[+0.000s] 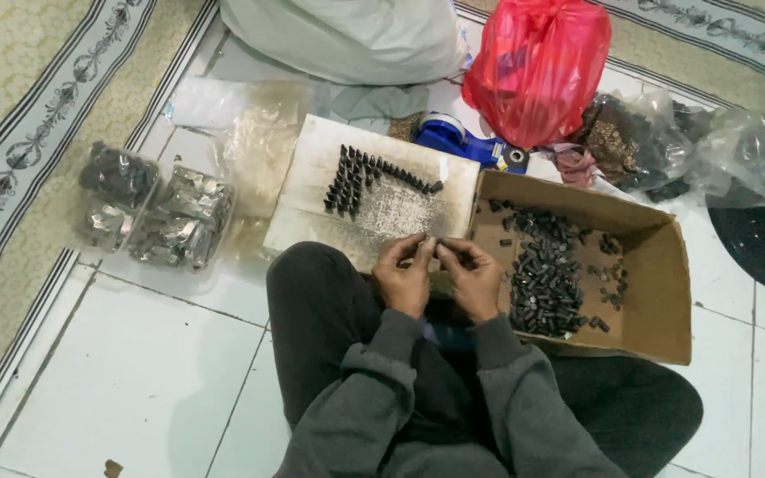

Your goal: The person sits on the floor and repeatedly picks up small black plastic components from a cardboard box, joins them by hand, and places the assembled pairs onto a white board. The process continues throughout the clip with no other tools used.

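Note:
My left hand (405,271) and my right hand (471,276) meet above my knee, fingertips pinched together on a small dark cylindrical part (433,249). Just beyond them lies a white board (312,181) with several small dark parts (360,177) stood in rows. To the right sits an open cardboard box (657,283) holding a heap of loose dark parts (546,283). My right hand is closest to the box, my left to the board.
Clear plastic bags of filled parts (154,208) lie at the left on the tile floor. A red plastic bag (537,62), a white sack (347,35), a blue tape dispenser (458,140) and clear bags (666,142) are at the back. A patterned carpet (19,159) borders the left.

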